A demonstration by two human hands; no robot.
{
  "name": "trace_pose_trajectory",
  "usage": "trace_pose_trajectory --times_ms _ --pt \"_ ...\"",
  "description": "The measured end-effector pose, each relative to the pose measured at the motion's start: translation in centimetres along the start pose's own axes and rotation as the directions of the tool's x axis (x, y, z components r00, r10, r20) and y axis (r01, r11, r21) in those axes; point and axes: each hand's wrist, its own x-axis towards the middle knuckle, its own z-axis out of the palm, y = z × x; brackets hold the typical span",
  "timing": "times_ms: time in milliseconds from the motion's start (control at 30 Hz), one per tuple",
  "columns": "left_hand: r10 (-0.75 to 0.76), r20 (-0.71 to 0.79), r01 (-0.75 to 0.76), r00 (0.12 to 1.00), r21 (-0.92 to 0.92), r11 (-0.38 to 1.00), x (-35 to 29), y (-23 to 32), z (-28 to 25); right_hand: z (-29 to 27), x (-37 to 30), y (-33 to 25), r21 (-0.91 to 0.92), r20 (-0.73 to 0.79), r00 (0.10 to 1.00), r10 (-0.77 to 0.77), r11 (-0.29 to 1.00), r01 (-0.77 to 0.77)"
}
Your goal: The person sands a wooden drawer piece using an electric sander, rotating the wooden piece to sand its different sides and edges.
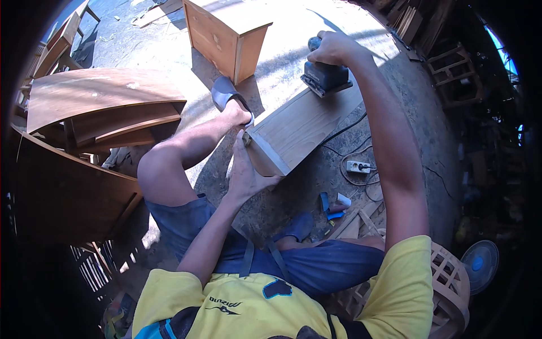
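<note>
My right hand [334,50] is wrapped round the top grip of a dark electric sander [326,76]. The sander's flat pad rests on the far part of a long wooden box-like piece [305,127], which shows a smooth plank face upward. At the near end of this piece, my left hand [244,172] grips the edge, thumb stretched to the right and fingers along the left side. Beside those fingers is a small round knob [247,138]. My sandalled foot [230,99] is against the piece's left side.
A curved wooden cabinet [101,101] lies at the left; another wooden cabinet [228,42] stands ahead. A white socket strip [358,166] and cords lie right of the piece. Blue sandpaper scraps [333,208] are nearer me. At lower right are a slatted wooden frame [449,271] and a fan [480,264].
</note>
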Motion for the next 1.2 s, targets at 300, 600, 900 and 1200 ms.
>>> trace_pose_trajectory --times_ms 300,600,900,1200 --pt "-0.165 0.065 0.164 0.984 0.02 0.986 -0.7 -0.2 -0.8 1.0 -8.0 -9.2 0.185 0.027 0.892 -0.451 0.88 0.439" --pt "-0.104 0.055 0.108 0.993 -0.082 0.991 0.2 0.7 0.1 4.3 1.8 11.0 0.162 -0.366 0.924 0.11 0.985 -0.053" --pt "-0.047 0.048 0.05 0.998 -0.075 0.996 -0.3 -0.6 -0.3 6.6 -9.9 0.0 0.307 -0.425 0.905 -0.035 0.935 0.18" --pt "-0.029 0.046 0.035 0.999 -0.151 0.988 -0.1 -0.7 -0.4 6.2 -15.8 -11.8 0.292 -0.406 0.887 -0.219 0.889 0.353"
